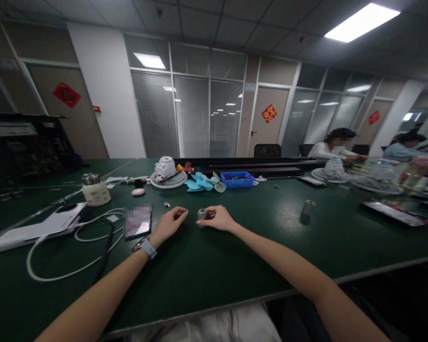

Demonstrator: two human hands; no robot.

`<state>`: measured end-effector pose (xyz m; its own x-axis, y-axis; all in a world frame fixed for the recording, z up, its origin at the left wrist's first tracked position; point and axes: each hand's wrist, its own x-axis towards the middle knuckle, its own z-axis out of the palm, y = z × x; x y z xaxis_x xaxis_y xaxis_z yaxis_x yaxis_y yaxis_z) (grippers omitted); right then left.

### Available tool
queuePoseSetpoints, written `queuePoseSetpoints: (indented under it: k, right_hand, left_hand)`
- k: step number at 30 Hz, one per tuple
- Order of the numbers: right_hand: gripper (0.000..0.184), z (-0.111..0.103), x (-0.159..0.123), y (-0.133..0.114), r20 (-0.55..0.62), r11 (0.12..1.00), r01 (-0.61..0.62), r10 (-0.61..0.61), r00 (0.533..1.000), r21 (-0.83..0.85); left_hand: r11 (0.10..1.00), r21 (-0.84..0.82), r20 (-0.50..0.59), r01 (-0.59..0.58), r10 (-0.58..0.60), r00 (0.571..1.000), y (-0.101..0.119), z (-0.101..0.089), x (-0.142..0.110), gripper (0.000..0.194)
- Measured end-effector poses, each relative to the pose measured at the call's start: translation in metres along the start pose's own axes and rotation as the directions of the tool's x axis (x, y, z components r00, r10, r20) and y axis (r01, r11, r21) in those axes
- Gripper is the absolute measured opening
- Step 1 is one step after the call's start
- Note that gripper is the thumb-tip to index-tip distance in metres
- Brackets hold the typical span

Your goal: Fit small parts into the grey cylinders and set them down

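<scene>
Near the middle of the green table (214, 270), my right hand (219, 219) closes its thumb and fingers around a small grey metal cylinder (201, 214), which stands upright. To its left, my left hand (169, 224) rests low over the table with bent fingers. Its thumb and index fingertips are close but slightly apart, and nothing shows between them. A phone (138, 221) lies just left of that hand, by the wrist with a watch. Another similar metal cylinder (308, 208) stands farther right, away from both hands.
Behind my hands are a white fan part (165, 171), light-blue fan blades (201, 182) and a blue bin (237, 179). Leftward lie a cream bottle (96, 192), white cables (53, 278) and a white device (39, 227). A tray (395, 213) and other people are at right.
</scene>
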<state>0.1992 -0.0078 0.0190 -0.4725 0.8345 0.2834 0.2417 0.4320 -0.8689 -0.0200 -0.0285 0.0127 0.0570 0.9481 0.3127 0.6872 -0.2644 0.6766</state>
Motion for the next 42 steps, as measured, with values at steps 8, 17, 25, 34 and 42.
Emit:
queuePoseSetpoints:
  k: [8, 17, 25, 34, 42]
  right_hand:
    - [0.037, 0.02, -0.01, 0.001, -0.06, 0.994, 0.062, -0.067, 0.996, -0.085]
    - [0.042, 0.023, -0.01, 0.005, -0.081, 0.994, 0.071, -0.078, 0.994, -0.084]
    - [0.048, 0.021, -0.01, 0.008, -0.082, 0.989, 0.075, -0.086, 0.993, -0.126]
    - [0.05, 0.023, -0.012, 0.004, -0.078, 0.989, 0.051, -0.062, 0.995, -0.141]
    - [0.043, -0.068, 0.002, 0.026, -0.411, 0.988, -0.017, -0.049, 0.91, -0.156]
  left_hand:
    - [0.968, -0.042, 0.016, -0.249, 0.25, 0.968, 0.032, 0.007, -0.008, 0.043]
    - [0.974, -0.151, 0.092, -0.166, 0.181, 0.979, 0.025, -0.011, 0.003, 0.04]
    - [0.983, 0.024, 0.405, -0.181, 0.156, 0.901, -0.017, -0.023, 0.009, 0.04]
    - [0.982, 0.102, 0.346, -0.16, 0.116, 0.931, -0.021, -0.021, 0.008, 0.048]
    - [0.992, 0.09, -0.01, 0.09, -0.089, 0.996, -0.01, -0.004, 0.003, 0.042]
